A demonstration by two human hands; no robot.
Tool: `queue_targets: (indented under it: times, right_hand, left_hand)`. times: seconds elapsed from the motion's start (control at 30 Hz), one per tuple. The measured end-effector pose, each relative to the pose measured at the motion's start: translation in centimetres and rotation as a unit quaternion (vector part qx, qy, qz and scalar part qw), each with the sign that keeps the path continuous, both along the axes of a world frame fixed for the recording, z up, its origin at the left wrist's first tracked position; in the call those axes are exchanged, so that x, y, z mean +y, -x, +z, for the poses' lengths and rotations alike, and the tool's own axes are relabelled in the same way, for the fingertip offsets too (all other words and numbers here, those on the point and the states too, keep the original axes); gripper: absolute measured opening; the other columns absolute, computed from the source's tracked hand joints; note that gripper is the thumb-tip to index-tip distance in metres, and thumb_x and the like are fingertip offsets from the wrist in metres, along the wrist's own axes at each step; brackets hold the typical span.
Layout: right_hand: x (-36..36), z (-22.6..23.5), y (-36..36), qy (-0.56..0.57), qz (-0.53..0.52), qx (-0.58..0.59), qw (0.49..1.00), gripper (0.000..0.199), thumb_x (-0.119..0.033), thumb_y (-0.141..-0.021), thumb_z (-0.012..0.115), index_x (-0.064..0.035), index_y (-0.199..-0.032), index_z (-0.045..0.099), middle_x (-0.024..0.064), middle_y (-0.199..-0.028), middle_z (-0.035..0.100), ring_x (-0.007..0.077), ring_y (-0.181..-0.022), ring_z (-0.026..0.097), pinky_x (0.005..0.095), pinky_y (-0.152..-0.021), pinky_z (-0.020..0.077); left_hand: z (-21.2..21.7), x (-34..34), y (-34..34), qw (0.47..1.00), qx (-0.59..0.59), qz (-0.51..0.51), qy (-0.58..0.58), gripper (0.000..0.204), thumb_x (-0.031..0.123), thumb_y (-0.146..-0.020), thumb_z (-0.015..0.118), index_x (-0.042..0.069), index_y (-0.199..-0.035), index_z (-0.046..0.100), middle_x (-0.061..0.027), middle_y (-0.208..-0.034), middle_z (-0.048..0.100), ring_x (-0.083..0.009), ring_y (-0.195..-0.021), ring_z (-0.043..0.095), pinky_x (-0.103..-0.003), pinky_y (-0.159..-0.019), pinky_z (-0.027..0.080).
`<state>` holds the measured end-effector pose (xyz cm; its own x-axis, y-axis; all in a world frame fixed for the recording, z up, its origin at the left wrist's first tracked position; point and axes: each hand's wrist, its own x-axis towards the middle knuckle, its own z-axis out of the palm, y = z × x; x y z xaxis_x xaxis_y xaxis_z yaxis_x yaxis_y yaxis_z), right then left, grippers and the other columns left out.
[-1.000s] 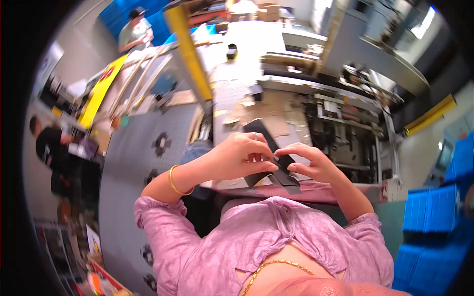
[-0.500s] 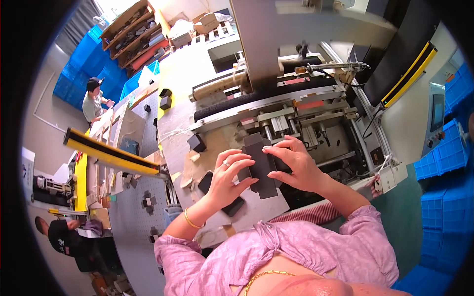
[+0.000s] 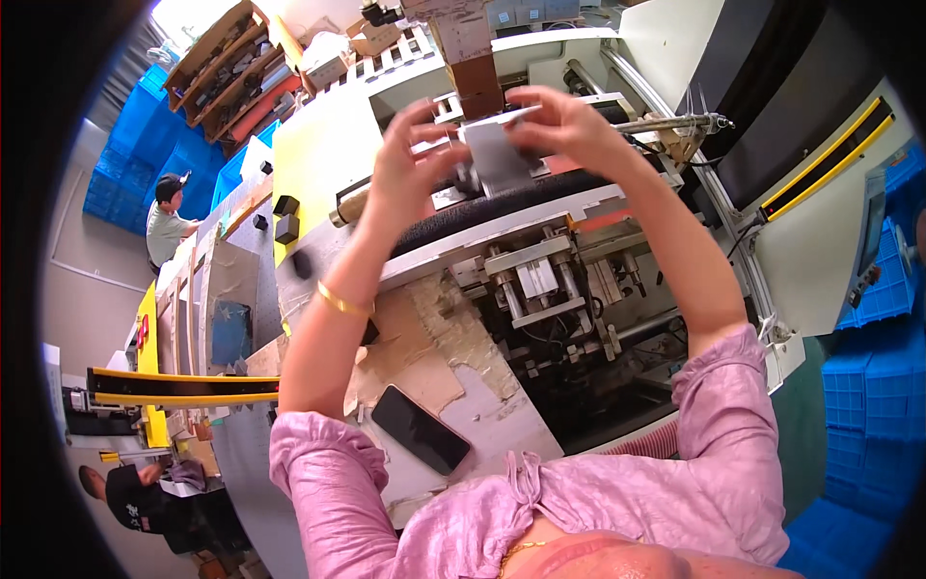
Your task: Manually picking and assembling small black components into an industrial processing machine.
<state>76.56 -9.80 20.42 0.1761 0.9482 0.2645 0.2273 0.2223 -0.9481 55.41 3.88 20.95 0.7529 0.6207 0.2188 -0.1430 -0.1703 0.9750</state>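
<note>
Both my arms reach forward over the machine. A dark grey box-like piece (image 3: 496,159), blurred by motion, is between my hands, with a pale edge at its top. My right hand (image 3: 567,130) has its thumb and fingers bent around the piece's right side. To the left of it, my left hand (image 3: 417,162) has its fingers apart; its lowest fingertip comes close to the piece's left edge, and I cannot tell if they touch. Below the hands runs a black brush-like roller (image 3: 482,214) on the machine.
A black phone (image 3: 421,428) lies on the worn board in front of me. Small black boxes (image 3: 286,229) stand on the table at left. A yellow-black bar (image 3: 183,386) extends at left, another (image 3: 830,159) at right. Two people work at left; blue crates (image 3: 868,396) are stacked at right.
My hands have moved forward and up from the near board to above the roller, carrying the dark piece. The phone now shows fully. The view has shifted, and the machine's upper arm has moved.
</note>
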Motion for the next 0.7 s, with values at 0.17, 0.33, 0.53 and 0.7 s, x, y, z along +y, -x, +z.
queue_targets:
  times: [0.17, 0.33, 0.53, 0.7]
  right_hand:
    - [4.4, 2.7, -2.9, -0.071, -0.069, -0.247, 0.964, 0.066, -0.022, -0.084, 0.079, -0.0065, -0.140, 0.049, 0.0118, -0.108, 0.071, 0.0159, -0.102, 0.065, 0.0312, -0.093, 0.0510]
    - [4.2, 2.7, -3.6, -0.136, -0.103, -0.220, 0.961, 0.053, -0.022, -0.091, 0.068, -0.0052, -0.139, 0.051, 0.0114, -0.113, 0.070, 0.0189, -0.104, 0.065, 0.0345, -0.097, 0.0477]
    - [-6.3, 1.1, 15.8, -0.194, -0.167, -0.003, 0.967, 0.026, -0.017, -0.097, 0.055, 0.0039, -0.111, 0.062, 0.0146, -0.110, 0.067, 0.0247, -0.100, 0.065, 0.0354, -0.092, 0.0472]
    - [-16.9, -7.6, 30.8, 0.101, 0.190, -0.074, 0.974, 0.014, -0.006, -0.089, 0.062, -0.0009, -0.098, 0.072, 0.0113, -0.093, 0.073, 0.0242, -0.084, 0.070, 0.0320, -0.077, 0.0533]
  left_hand:
    - [3.1, 4.0, -3.5, 0.933, 0.056, 0.053, -0.351, 0.077, 0.020, -0.075, 0.085, 0.010, -0.141, 0.047, -0.0083, -0.106, 0.073, -0.0196, -0.101, 0.068, -0.034, -0.090, 0.053]
    - [3.0, 4.9, -4.4, 0.901, 0.025, 0.053, -0.430, 0.081, 0.030, -0.073, 0.085, 0.011, -0.142, 0.046, -0.0050, -0.105, 0.074, -0.0241, -0.104, 0.068, -0.039, -0.093, 0.051]
    - [1.4, -6.8, 13.4, 0.877, -0.077, -0.036, -0.473, 0.056, 0.021, -0.072, 0.085, 0.009, -0.123, 0.063, -0.0111, -0.124, 0.062, -0.0306, -0.117, 0.057, -0.042, -0.101, 0.045]
    - [-2.8, -9.3, 36.2, 0.888, -0.028, 0.035, -0.457, 0.009, 0.005, -0.082, 0.071, 0.006, -0.091, 0.070, -0.0093, -0.096, 0.072, -0.0271, -0.089, 0.068, -0.034, -0.078, 0.052]
